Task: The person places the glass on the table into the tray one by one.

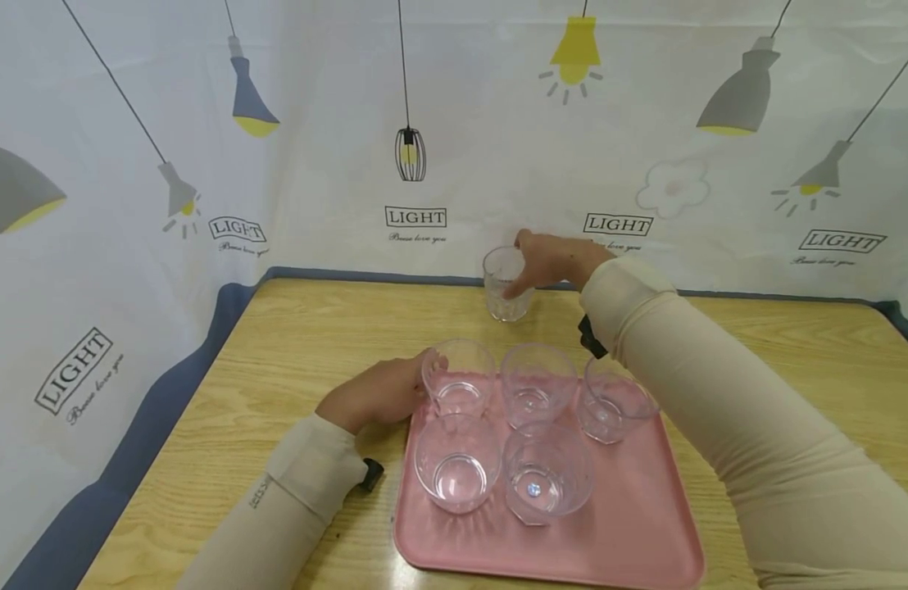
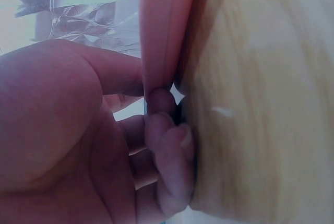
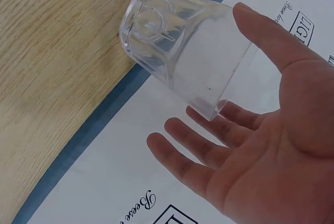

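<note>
Beyond the tray, at the table's far edge, my right hand (image 1: 556,259) holds a clear plastic cup (image 1: 501,285) near its rim. The right wrist view shows the thumb on one side of this cup (image 3: 195,51) and fingertips at the other; whether its base touches the table, I cannot tell. My left hand (image 1: 386,388) grips the left edge of a pink tray (image 1: 631,508) near its far corner. In the left wrist view the fingers curl under the tray's rim (image 2: 166,31), with the thumb on the upper side. Several clear cups (image 1: 457,467) stand upright on the tray.
The wooden table (image 1: 277,352) ends at a pale curtain (image 1: 336,164) printed with lamps, with a blue lower border. On the tray, the cups stand close together toward the left and far side, one cup (image 1: 609,401) partly behind the right sleeve (image 1: 727,401).
</note>
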Tool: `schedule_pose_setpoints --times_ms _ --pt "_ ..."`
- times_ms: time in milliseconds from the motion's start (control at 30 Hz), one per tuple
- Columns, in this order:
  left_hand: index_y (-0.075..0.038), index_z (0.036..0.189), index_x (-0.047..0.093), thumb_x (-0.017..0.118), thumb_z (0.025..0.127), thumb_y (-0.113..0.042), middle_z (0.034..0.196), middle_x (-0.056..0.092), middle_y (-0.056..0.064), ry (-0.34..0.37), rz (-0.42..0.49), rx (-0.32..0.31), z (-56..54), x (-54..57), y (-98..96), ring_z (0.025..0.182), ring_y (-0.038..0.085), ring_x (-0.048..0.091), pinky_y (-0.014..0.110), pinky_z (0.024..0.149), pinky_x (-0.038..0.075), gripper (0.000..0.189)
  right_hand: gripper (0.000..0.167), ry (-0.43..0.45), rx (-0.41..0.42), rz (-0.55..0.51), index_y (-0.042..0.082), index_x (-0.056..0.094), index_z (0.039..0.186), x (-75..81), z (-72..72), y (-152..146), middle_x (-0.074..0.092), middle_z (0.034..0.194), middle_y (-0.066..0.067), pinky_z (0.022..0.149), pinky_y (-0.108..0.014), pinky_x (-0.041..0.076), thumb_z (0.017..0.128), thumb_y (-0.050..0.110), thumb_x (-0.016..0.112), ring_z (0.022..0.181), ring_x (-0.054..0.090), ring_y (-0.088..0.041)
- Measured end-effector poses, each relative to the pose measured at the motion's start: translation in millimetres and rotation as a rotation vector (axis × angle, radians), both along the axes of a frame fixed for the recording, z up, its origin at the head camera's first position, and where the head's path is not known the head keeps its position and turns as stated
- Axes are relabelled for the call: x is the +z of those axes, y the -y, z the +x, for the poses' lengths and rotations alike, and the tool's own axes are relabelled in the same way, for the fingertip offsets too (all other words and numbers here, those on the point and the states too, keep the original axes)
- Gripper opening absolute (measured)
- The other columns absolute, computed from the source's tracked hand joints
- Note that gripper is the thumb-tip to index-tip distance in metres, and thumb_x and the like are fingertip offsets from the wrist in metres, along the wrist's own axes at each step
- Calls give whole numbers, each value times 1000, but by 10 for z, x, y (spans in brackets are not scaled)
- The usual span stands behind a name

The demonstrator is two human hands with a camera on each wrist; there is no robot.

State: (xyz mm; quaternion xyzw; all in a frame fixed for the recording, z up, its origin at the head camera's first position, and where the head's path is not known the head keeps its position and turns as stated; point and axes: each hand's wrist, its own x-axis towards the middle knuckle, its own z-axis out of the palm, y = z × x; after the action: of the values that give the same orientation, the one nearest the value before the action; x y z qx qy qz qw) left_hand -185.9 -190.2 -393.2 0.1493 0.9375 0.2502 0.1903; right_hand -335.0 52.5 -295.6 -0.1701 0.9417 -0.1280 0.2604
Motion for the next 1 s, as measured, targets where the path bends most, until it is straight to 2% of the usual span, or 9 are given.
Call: schedule_pose_setpoints --times_ms 100,333,633,733,867,1000 --pt "-29 144 42 29 107 -49 142 59 11 1 3 -2 -3 -3 -6 132 32 55 50 113 42 44 96 2 -3 -1 0 15 155 -2 0 -3 29 160 -22 119 -54 31 90 39 73 149 29 -38" --pt "-32 124 47 23 106 -57 137 62 5 30 6 20 -10 -14 -11 129 30 58 50 110 45 40 98 -27 49 37 -1 17 158 0 9 30 23 164 -21 122 -52 27 90 41 73 151 24 -38" --pt "-32 149 37 25 107 -54 143 58 9 29 -7 22 7 -3 -1 134 31 54 51 114 41 49 92 -42 67 19 -3 26 153 9 40 38 34 158 -21 118 -50 34 89 41 74 145 35 -38" --pt "-32 151 35 26 107 -53 144 58 10 33 -7 23 11 -4 -5 134 31 53 51 114 40 50 92 -58 58 -21 -3 24 153 30 39 3 34 158 -21 118 -51 35 89 42 74 145 36 -38" --pt "-32 138 44 24 106 -55 142 60 7 30 0 23 2 -4 -16 132 31 55 51 112 42 44 94 -81 22 -98 -2 20 153 111 70 -78 31 159 -21 117 -52 36 89 42 73 144 36 -37" --pt "-32 123 47 24 106 -57 136 63 6 16 5 18 -8 1 -19 128 30 58 50 109 45 38 97 -99 -9 -165 -1 15 154 194 110 -181 30 160 -21 116 -53 36 89 41 73 144 36 -39"
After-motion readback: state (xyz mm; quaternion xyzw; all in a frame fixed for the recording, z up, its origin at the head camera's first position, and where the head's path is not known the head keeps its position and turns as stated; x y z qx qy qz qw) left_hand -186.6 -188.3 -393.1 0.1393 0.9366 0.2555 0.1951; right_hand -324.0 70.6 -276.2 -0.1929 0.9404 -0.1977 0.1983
